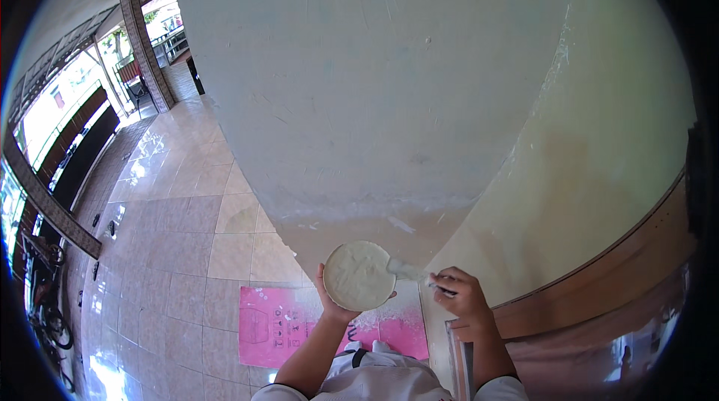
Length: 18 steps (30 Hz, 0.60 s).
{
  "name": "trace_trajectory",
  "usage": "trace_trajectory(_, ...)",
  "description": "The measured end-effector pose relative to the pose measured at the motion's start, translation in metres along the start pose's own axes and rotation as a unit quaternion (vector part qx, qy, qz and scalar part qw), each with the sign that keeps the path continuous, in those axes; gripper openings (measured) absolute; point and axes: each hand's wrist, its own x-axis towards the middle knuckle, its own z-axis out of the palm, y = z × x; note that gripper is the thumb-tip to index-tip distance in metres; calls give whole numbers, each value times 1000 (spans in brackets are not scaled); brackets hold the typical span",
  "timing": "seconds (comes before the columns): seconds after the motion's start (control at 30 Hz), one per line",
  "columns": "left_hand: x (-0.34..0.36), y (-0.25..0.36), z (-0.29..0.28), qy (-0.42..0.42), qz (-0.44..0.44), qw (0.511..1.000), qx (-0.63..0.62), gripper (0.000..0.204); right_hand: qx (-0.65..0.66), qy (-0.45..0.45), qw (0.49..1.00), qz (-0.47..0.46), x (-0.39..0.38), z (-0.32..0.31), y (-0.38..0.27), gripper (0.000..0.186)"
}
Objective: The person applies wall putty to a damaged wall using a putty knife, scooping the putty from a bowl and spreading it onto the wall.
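My left hand (332, 304) holds a round, shallow bowl (329, 297) from below, thumb along its left side and fingertips showing at its right. Pale, creamy putty (359, 274) with a rough, smeared surface fills it. In my right hand (462, 294) is a putty knife, gripped by the handle, which my fingers mostly hide. Its putty-coated blade (405, 271) points left, with the tip at the bowl's right rim. Beyond both hands rises a grey-white wall (359, 101) with scrapes and a white smear near its foot.
A pink cardboard sheet (258, 333), spattered white, lies at my feet. A cream wall (599, 154) meets the grey one at a cracked corner on the right. Brown wooden furniture (584, 289) stands close at right. Tiled floor (172, 251) stretches left toward pillars and a parked bicycle (56, 326).
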Motion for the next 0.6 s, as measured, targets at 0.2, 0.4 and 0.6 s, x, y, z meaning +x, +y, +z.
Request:
trace_trajectory(0.2, -8, 12, -18, -74, -50, 994, -56, 91, -31, -2, 992, 120, 0, 4, 6, 37)
trace_trajectory(0.4, -21, 21, -14, 2, 6, 1000, 5, 90, -15, -22, 1000, -12, 12, 25, -72, 39)
trace_trajectory(0.6, -26, 27, -20, -43, -14, 999, -4, 94, -125, -40, 988, -86, 14, 37, -81, 34)
